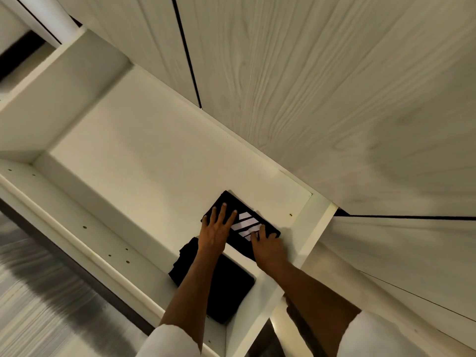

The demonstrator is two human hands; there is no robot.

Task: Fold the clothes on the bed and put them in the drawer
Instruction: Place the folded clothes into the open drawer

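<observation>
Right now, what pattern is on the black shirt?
White slanted stripes on the folded black shirt, seen in the head view.

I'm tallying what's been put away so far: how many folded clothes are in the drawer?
2. One black garment with white stripes lies by the drawer's far right corner, under both hands. A plain black one lies nearer, partly under the left forearm. More could be hidden beneath them.

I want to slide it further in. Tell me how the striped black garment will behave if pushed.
The garment is folded cloth, so it will likely bunch rather than slide stiffly. It looks light and lies flat under the left hand, so it will hardly tip or roll.
</observation>
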